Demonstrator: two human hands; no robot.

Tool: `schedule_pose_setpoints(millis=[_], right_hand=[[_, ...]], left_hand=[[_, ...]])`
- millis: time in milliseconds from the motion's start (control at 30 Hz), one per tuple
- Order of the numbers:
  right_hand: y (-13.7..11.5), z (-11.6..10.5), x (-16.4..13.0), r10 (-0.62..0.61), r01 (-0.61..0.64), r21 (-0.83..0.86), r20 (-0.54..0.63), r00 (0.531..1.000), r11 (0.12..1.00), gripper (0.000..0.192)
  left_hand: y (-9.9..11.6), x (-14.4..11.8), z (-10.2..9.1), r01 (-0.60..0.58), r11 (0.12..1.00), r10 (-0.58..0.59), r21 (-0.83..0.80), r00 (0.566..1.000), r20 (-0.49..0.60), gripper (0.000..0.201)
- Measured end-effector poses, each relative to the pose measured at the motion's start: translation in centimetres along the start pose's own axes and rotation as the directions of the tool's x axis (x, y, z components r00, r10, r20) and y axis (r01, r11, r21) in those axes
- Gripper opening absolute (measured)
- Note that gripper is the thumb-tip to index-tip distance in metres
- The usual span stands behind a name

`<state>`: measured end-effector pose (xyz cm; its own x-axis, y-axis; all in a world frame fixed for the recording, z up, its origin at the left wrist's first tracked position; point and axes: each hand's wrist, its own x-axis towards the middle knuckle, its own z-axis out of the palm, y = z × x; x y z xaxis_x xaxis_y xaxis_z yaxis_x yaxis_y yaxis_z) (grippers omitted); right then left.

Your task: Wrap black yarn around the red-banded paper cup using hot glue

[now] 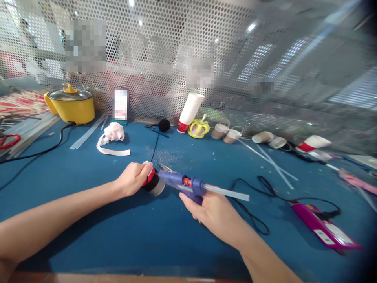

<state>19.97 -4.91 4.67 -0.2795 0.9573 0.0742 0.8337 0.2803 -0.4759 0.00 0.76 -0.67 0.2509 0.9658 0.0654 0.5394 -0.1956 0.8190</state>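
Observation:
My left hand [132, 179] is closed around a paper cup [149, 180] that lies tilted, with red showing near my thumb and a black band around it. From the cup a strand of black yarn [155, 146] runs back to a black yarn ball [164, 125]. My right hand [219, 214] grips a blue hot glue gun [176, 180], its nozzle close to the cup's side; whether they touch is unclear. A clear glue stick [231, 192] juts from the gun's rear. Pointed metal blades [165, 168], perhaps scissors, show partly behind the gun.
At the back stand a yellow electric pot [76, 110], a phone [120, 104], pink ribbon [114, 133], stacked paper cups [191, 110], a yellow crown-like basket [198, 127] and small brown baskets [220, 131]. Rightward, a black cord [250, 214] lies near a magenta power strip [321, 226].

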Motion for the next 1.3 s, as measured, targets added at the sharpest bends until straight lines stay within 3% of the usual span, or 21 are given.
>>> schedule_pose_setpoints(millis=[400,600,867,1067,1300], right_hand=[[-0.21,0.02,-0.19,-0.003,0.000,0.063,0.038,0.999,0.998,0.019],[-0.01,-0.06,0.10,0.039,-0.039,0.045,-0.003,0.999,0.998,0.022],[-0.08,0.15,-0.24,0.003,-0.003,-0.018,-0.017,1.000,1.000,0.021],[-0.52,0.26,-0.36,-0.083,0.083,-0.063,0.006,0.997,0.995,0.016],[-0.35,0.20,-0.37,-0.087,0.089,-0.031,0.047,0.995,0.996,0.015]], left_hand=[[0.06,0.07,-0.02,0.016,1.000,-0.016,-0.010,1.000,-0.007,0.046],[0.25,-0.05,-0.05,-0.005,1.000,0.005,-0.008,1.000,-0.001,0.046],[-0.09,0.09,0.00,-0.032,0.999,0.032,-0.029,0.999,-0.009,0.046],[-0.11,0.21,0.04,0.022,0.999,-0.022,-0.029,1.000,-0.014,0.047],[0.07,0.24,0.03,0.039,0.999,-0.039,-0.025,0.999,-0.013,0.047]])
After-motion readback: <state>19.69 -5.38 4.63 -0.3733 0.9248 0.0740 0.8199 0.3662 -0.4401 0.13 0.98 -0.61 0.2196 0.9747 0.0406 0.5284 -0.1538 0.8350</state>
